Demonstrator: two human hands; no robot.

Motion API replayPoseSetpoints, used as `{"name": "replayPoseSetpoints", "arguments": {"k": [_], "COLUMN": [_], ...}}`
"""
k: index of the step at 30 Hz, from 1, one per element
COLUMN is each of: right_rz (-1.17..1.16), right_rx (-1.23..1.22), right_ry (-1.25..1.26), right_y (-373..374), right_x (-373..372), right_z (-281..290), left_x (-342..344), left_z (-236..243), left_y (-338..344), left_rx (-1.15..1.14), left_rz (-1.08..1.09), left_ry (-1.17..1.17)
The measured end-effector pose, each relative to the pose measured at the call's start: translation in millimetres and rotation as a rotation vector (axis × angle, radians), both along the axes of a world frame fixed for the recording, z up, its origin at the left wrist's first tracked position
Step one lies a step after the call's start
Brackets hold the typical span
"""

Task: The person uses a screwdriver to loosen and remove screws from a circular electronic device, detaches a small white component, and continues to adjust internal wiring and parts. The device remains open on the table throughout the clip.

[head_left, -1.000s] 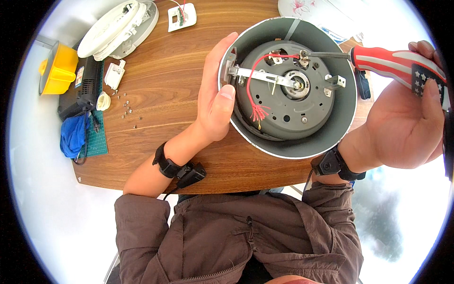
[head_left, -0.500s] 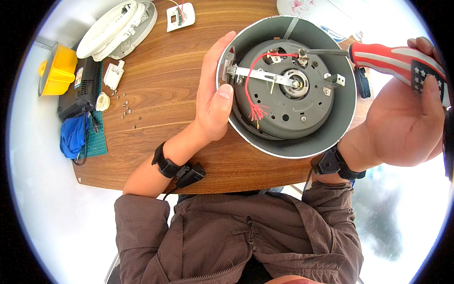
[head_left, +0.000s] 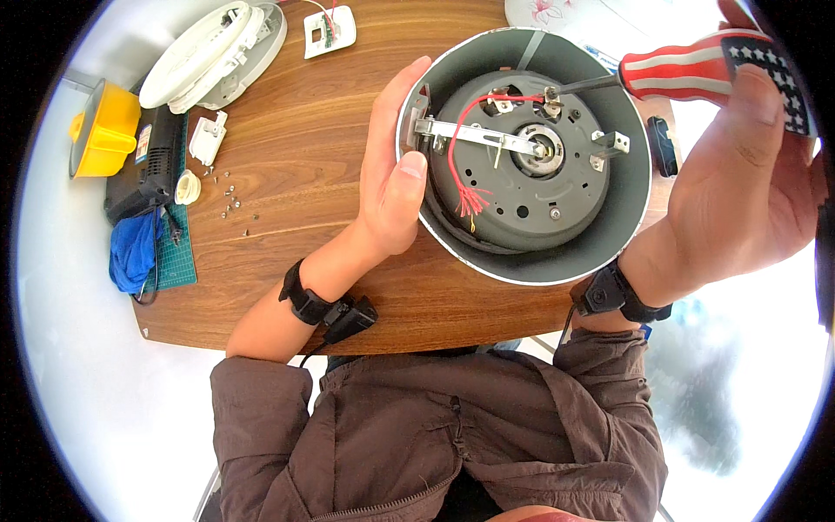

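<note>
My left hand (head_left: 391, 187) grips the left rim of a round metal appliance housing (head_left: 633, 209), which looks like an opened rice cooker body. The thumb lies over its edge. Inside sits a grey round plate (head_left: 539, 228) with a silver lever arm (head_left: 477, 134) reaching to the round centre piece. A red wire (head_left: 453, 165) curves from a terminal at the plate's upper right and ends in frayed strands. My right hand (head_left: 731, 191) is closed around a screwdriver (head_left: 678, 76) with a striped, starred handle. Its shaft slants over the rim and the tip meets that terminal (head_left: 552, 103).
Several small screws (head_left: 230, 204) lie left on the wooden table (head_left: 296, 165). Beyond are a white part (head_left: 208, 137), white round cover (head_left: 196, 65), switch panel (head_left: 346, 30), yellow container (head_left: 113, 130), black case (head_left: 161, 148), and blue cloth (head_left: 132, 252) by a green mat (head_left: 180, 261).
My right hand has turned and moved up and slightly left, tilting the screwdriver's handle end higher. The tip stays at the terminal. The housing has shifted very slightly; my left hand keeps its hold.
</note>
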State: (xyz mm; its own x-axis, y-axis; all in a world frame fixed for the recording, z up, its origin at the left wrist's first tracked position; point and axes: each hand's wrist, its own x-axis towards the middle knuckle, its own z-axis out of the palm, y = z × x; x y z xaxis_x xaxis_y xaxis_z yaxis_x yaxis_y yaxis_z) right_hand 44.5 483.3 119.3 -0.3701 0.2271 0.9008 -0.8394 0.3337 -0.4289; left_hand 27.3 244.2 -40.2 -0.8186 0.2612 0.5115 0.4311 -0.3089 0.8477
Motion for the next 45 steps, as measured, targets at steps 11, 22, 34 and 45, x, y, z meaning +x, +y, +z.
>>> {"name": "replayPoseSetpoints", "arguments": {"k": [11, 22, 34, 45], "right_rz": [0.039, 0.081, -0.246, -0.15], "right_rx": [0.196, 0.475, 0.335, 0.692], "right_ry": [-0.057, -0.048, -0.253, -0.175], "right_y": [-18, -58, -82, -14], "right_x": [-5, -20, -6, -17], "right_z": [21, 16, 40, 32], "left_x": [0, -6, -6, -8], "left_z": [-1, -11, -11, -12], "left_y": [0, -4, -8, -4], "left_rx": [-0.026, 0.0, -0.014, 0.005], "left_rz": [0.013, 0.028, 0.082, 0.08], "left_ry": [0.033, 0.076, 0.113, 0.129]}}
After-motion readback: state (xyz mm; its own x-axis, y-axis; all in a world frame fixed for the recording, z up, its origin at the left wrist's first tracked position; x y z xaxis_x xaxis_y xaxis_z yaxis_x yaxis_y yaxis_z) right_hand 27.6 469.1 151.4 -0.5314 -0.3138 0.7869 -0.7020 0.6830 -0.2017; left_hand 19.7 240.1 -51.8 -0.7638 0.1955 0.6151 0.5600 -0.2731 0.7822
